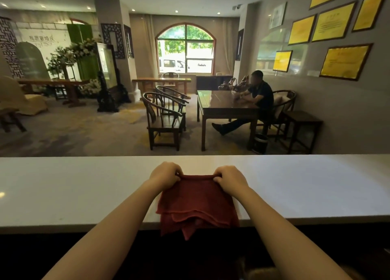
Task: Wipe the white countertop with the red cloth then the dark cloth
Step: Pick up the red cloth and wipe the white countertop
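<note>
Head camera view: a person is reaching both bare arms over a white countertop (84,187). The left hand (165,175) and right hand (231,179) are each gripping a far corner of a folded red cloth (196,203), fingers curled tight around its top edge. The cloth is lying flat on the counter, its layered near end hanging over the front edge. Beyond, someone is sitting at a dark wooden table (223,105).
</note>
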A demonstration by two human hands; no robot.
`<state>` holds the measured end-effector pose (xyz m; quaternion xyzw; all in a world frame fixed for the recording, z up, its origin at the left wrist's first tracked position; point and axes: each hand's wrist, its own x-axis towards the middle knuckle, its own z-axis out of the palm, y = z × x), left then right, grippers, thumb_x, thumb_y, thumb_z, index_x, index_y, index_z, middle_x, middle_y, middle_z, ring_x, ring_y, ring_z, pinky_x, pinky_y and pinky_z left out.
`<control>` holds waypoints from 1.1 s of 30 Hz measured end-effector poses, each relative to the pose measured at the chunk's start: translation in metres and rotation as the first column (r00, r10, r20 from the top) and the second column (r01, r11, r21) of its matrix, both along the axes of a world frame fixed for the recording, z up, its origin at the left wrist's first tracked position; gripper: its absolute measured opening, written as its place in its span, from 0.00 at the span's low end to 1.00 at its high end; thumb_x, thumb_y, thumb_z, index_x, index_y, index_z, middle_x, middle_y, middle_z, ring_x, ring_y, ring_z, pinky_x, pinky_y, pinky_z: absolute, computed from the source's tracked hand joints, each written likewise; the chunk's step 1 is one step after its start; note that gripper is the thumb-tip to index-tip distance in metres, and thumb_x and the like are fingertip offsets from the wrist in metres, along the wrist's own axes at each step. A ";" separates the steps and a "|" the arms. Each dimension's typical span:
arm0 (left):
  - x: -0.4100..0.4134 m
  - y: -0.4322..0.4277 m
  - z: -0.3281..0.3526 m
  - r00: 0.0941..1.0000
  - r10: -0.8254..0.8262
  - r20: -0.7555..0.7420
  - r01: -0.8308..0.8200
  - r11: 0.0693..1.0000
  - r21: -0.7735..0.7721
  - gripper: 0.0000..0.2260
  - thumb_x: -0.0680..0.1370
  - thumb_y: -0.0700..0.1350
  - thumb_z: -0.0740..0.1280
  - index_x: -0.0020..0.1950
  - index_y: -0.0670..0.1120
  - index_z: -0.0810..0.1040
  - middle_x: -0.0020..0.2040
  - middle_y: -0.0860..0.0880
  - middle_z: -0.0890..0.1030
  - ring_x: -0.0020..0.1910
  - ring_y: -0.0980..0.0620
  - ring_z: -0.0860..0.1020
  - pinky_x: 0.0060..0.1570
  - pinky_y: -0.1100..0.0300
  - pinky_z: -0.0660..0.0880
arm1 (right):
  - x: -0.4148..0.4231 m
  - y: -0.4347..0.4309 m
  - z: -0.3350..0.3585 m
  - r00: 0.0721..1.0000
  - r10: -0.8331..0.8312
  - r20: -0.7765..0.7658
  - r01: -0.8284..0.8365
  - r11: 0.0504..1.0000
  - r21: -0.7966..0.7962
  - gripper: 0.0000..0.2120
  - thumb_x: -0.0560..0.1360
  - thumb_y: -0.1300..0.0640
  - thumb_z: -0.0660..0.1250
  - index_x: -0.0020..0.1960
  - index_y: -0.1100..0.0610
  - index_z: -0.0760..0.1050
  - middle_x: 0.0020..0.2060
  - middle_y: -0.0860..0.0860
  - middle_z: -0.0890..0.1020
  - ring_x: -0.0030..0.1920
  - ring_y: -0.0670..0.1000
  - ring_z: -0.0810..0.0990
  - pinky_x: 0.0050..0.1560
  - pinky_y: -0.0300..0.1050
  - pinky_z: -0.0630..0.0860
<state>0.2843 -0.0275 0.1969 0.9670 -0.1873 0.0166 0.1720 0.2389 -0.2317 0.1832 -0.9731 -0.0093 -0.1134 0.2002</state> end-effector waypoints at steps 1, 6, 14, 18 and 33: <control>0.004 -0.002 -0.006 1.000 0.012 0.003 -0.012 1.000 -0.002 0.09 0.73 0.39 0.67 0.53 0.46 0.80 0.54 0.45 0.81 0.52 0.47 0.77 0.52 0.54 0.74 | 0.004 0.001 -0.005 1.000 -0.016 0.006 0.016 1.000 -0.027 0.08 0.75 0.56 0.65 0.50 0.57 0.80 0.48 0.56 0.82 0.48 0.54 0.78 0.49 0.48 0.76; 0.017 -0.007 -0.030 0.994 0.029 0.110 -0.030 0.999 0.014 0.09 0.72 0.39 0.68 0.50 0.46 0.82 0.52 0.43 0.78 0.51 0.44 0.75 0.51 0.52 0.74 | 0.020 0.008 -0.026 0.995 -0.049 0.087 0.064 0.981 -0.183 0.07 0.76 0.57 0.63 0.51 0.57 0.78 0.51 0.56 0.76 0.51 0.56 0.72 0.51 0.50 0.71; -0.009 -0.029 -0.046 0.957 0.002 0.291 -0.009 1.000 0.022 0.21 0.75 0.47 0.64 0.68 0.48 0.66 0.68 0.44 0.70 0.67 0.44 0.64 0.65 0.49 0.60 | 0.016 0.023 -0.034 0.988 0.082 0.129 -0.066 0.990 -0.123 0.18 0.78 0.53 0.59 0.67 0.54 0.66 0.67 0.56 0.69 0.65 0.57 0.65 0.63 0.53 0.65; -0.031 -0.024 -0.072 0.995 -0.047 0.086 0.033 0.986 0.161 0.23 0.79 0.56 0.50 0.73 0.52 0.54 0.76 0.48 0.54 0.74 0.49 0.50 0.71 0.48 0.44 | -0.001 0.017 -0.045 0.920 0.219 -0.324 -0.282 0.945 -0.163 0.26 0.78 0.40 0.46 0.74 0.47 0.48 0.75 0.51 0.48 0.74 0.54 0.44 0.71 0.54 0.42; -0.023 0.048 -0.060 0.999 -0.030 0.019 0.026 0.984 0.174 0.25 0.78 0.61 0.44 0.73 0.56 0.43 0.76 0.51 0.44 0.74 0.52 0.41 0.70 0.46 0.37 | 0.005 0.033 -0.044 0.864 0.406 -0.296 -0.474 0.855 -0.210 0.25 0.77 0.37 0.45 0.71 0.37 0.43 0.75 0.46 0.45 0.73 0.48 0.38 0.69 0.55 0.35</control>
